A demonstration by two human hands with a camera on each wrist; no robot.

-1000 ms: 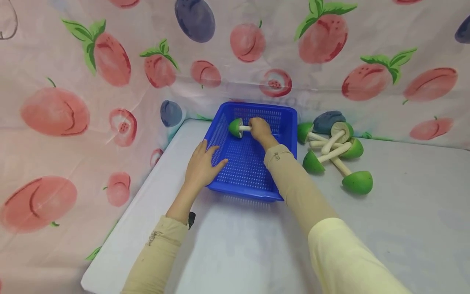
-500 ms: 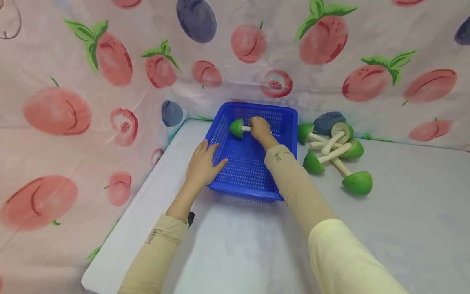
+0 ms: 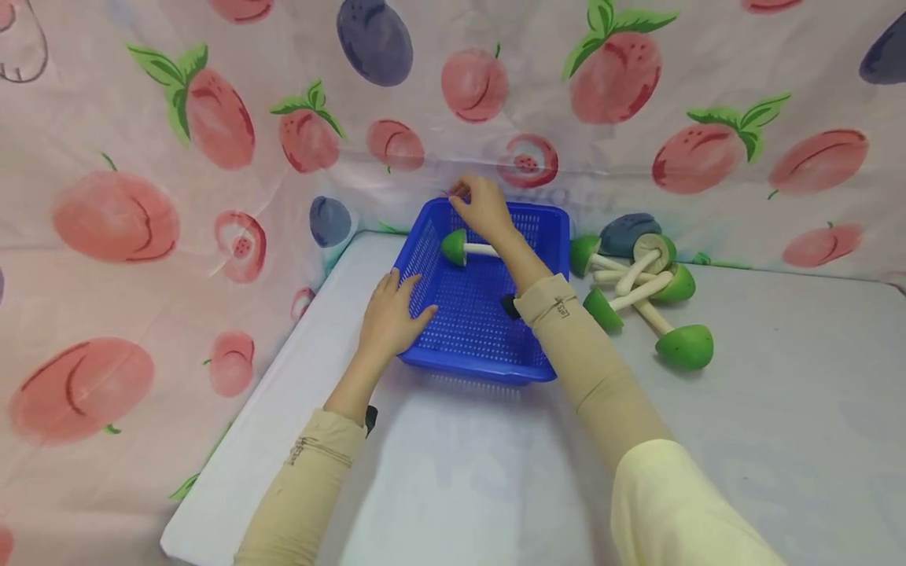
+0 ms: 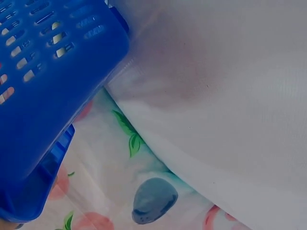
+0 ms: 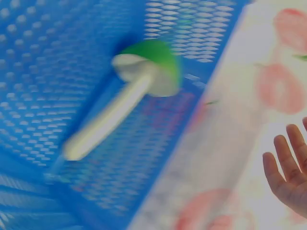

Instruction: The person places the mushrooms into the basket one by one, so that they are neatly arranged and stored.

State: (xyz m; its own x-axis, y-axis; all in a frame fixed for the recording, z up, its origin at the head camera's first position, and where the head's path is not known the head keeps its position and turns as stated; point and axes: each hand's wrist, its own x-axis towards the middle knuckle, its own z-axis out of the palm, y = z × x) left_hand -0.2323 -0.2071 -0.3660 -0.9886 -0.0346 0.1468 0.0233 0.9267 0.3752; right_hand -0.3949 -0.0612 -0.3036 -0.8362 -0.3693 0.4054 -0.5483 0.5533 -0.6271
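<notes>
A blue plastic basket (image 3: 488,369) with perforated walls stands on the white table. Inside, near its far wall, lies a toy mushroom (image 3: 454,248) with a green cap and white stem; it shows whole in the right wrist view (image 5: 112,112). My left hand (image 3: 389,322) rests on the basket's left rim, fingers extended and thumb spread over the inside. Above the far rim is my right hand (image 3: 483,211), empty and off the mushroom, its wrist hiding the stem's end. In the right wrist view the fingers of this right hand (image 5: 290,175) look loosely extended.
Right of the basket, several more green-capped mushrooms (image 3: 640,283) lie in a loose heap, with one (image 3: 684,346) nearest the front. A fruit-printed cloth (image 3: 609,157) rises behind and left of the white table (image 3: 453,472).
My right hand has let go of the mushroom's stem and risen toward the basket's far rim. The mushroom stays in the basket. My left hand keeps its place on the left rim.
</notes>
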